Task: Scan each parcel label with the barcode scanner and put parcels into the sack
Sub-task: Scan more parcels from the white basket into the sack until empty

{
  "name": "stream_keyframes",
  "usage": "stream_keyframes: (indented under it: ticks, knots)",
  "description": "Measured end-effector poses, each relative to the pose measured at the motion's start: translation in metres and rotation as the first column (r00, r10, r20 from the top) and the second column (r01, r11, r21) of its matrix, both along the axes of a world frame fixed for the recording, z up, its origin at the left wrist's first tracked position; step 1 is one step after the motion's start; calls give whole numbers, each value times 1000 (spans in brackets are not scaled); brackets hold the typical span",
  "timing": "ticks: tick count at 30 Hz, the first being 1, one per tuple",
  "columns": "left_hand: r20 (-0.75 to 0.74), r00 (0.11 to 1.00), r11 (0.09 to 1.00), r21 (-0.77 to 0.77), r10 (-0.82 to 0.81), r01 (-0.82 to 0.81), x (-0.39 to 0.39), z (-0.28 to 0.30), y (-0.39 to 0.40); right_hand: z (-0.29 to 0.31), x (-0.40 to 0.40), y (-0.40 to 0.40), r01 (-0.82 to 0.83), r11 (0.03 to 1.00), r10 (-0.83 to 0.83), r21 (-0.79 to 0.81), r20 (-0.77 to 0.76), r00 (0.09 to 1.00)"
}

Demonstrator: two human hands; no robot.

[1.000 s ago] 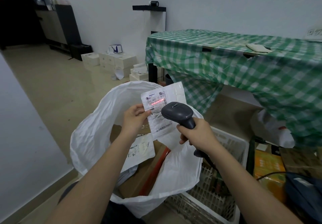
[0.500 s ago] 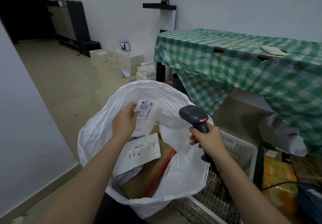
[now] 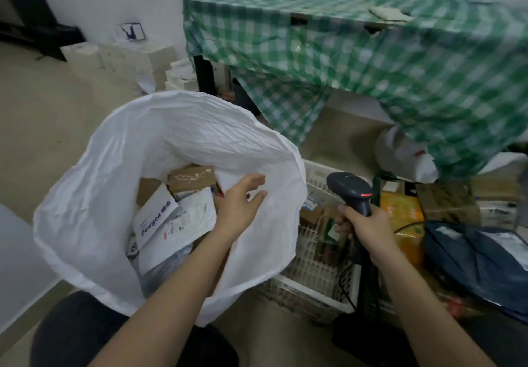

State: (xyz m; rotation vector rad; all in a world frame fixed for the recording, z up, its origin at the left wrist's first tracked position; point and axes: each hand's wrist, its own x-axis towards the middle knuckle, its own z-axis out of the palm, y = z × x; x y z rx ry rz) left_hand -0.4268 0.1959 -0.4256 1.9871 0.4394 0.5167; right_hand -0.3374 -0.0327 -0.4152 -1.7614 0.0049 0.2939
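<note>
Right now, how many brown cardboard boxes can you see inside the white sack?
2. One cardboard box lies at the far side of the white sack; another cardboard box sits left of it, partly under white mailers. More may be hidden beneath.

Not much to go on clothing-wise. Both forearms are bare right up to the bottom edge of the shot, so no sleeves showing at all, no watch, no bracelet, no gloves. The left hand [image 3: 240, 203] and right hand [image 3: 368, 223] have no rings that I can make out. The legs [image 3: 85, 329] down at the bottom are in dark, blackish trousers.
</note>
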Motion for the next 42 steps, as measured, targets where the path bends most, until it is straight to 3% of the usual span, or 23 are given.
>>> stream_keyframes:
  ticks: [7,13,22,27,37,42]
  knots:
    - [-93,976,980,-53,-196,192,81,-27,-77,-34,43,-50,128,991,-131,-38,-85,988]
    - [-283,905,948,-111,-318,298,169,-81,-114,-65,104,-49,180,983,-182,-27,-103,978]
    - [-589,791,984,-44,-164,171,251,-214,-135,-122,177,-41,190,981,-194,-43,-119,974]
    - [-688,705,952,66,-173,299,259,-262,-139,-134,185,-42,155,988,-156,-15,-160,975]
    - [-754,647,977,37,-110,209,253,-271,-137,-134,183,-40,179,984,-178,-9,-150,973]
    - [-715,690,992,-34,-111,125,250,-251,-125,-131,178,-39,193,981,-191,-4,-159,969]
